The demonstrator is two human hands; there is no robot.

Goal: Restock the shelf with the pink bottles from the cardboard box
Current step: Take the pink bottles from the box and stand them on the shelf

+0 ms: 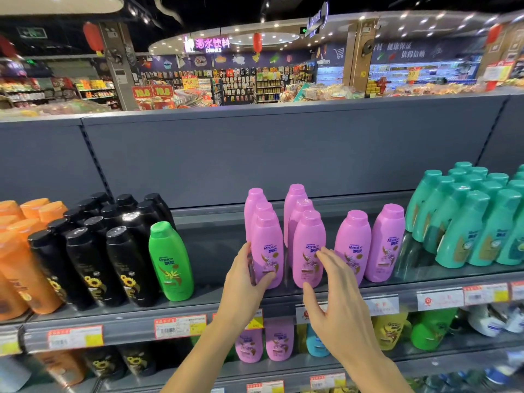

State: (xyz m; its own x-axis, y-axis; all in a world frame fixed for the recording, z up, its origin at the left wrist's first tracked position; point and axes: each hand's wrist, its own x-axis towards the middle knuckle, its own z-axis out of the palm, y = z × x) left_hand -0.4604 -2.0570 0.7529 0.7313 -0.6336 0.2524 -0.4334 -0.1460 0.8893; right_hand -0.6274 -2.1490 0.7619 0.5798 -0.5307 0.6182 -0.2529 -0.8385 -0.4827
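Note:
Several pink bottles stand upright on the grey shelf in the head view. My left hand wraps the lower part of the front left pink bottle, thumb on its label. My right hand is spread open just in front of the second pink bottle, fingertips touching or almost touching it. Two more pink bottles stand singly to the right. The cardboard box is out of view.
A single green bottle stands left of a gap in the row. Black bottles and orange bottles fill the far left. Teal bottles crowd the right. Price tags line the shelf edge; a lower shelf holds more bottles.

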